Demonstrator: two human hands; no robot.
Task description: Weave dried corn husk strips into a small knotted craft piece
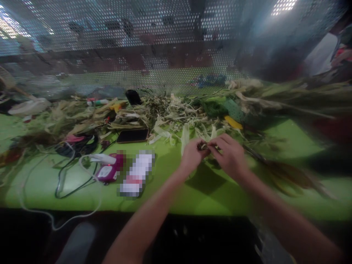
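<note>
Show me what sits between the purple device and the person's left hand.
In the head view, a pixelated pale rectangle and then green tabletop lie between the purple device and left hand.

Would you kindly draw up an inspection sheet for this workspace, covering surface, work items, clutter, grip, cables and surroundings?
Surface: green tabletop, strewn with dried plant strips toward the back.
Work items: small dark piece between the hands; details blurred.
Clutter: dark phone, magenta device, pixelated pale item.
Grip: left hand holds the piece; right hand meets it with fingertips, exact hold unclear.
Cables: white cable droops past the near edge; dark cable loops on the tabletop.
Surroundings: perforated panel behind.
</note>
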